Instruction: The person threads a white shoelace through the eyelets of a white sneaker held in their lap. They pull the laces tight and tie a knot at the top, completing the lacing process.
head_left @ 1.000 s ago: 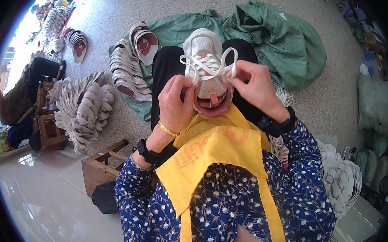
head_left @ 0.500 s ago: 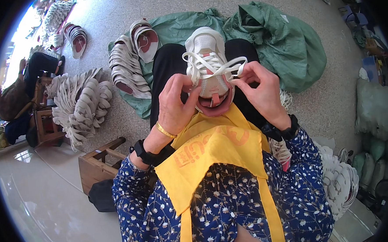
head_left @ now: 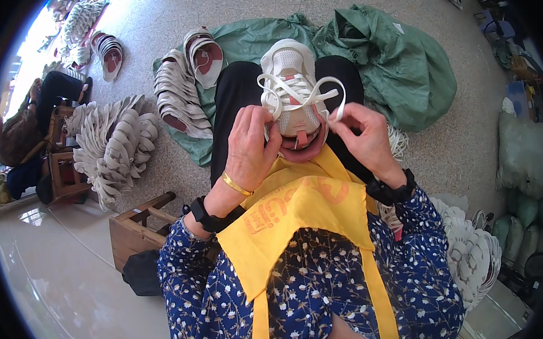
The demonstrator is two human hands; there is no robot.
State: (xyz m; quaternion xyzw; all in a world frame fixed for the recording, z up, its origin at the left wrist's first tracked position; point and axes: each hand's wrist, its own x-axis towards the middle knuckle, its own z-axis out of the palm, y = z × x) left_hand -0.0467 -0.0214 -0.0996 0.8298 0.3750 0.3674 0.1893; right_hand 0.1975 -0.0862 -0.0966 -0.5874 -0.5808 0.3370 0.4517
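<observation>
A white and pink shoe upper [head_left: 289,63] rests between my knees, its toe pointing away and its pink-lined opening toward me. White shoelace [head_left: 340,91] criss-crosses its front and loops out on both sides. At the shoe's left edge my left hand [head_left: 249,140] is closed, thumb and fingers pinching the lace beside the eyelets. My right hand [head_left: 363,134] pinches the lace near the right edge of the opening, with a large loop standing up above its fingertips. The pinched lace ends are partly hidden by my fingers.
Stacked shoe uppers [head_left: 180,91] lie at the left on a green sack [head_left: 246,39]. A bulging green sack [head_left: 395,71] sits to the right. More piled uppers [head_left: 114,147] and a wooden stool [head_left: 136,229] are on the left; another person [head_left: 56,98] sits beyond.
My right hand has moved slightly down and right along the shoe's edge, and the right lace loop has become taller and rounder. My left hand has barely shifted.
</observation>
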